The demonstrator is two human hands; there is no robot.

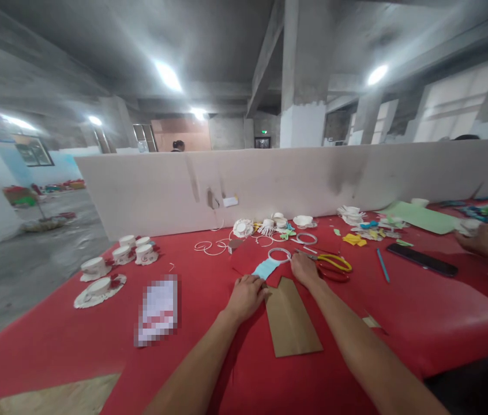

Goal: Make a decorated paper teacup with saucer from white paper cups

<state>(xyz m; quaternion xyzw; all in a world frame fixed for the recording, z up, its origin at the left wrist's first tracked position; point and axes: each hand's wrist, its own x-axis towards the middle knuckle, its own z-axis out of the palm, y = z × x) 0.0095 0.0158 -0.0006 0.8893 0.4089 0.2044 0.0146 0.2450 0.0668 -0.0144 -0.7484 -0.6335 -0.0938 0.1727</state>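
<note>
Where brown card (295, 323) (matte) narrows, hands (247, 297) (306, 268) flank it.

Bright lamps (168, 76) shine below a grey concrete ceiling (209, 34). A pale partition (270, 178) backs the red-covered table (62, 346). Grey floor (68, 213) lies at left.
</note>
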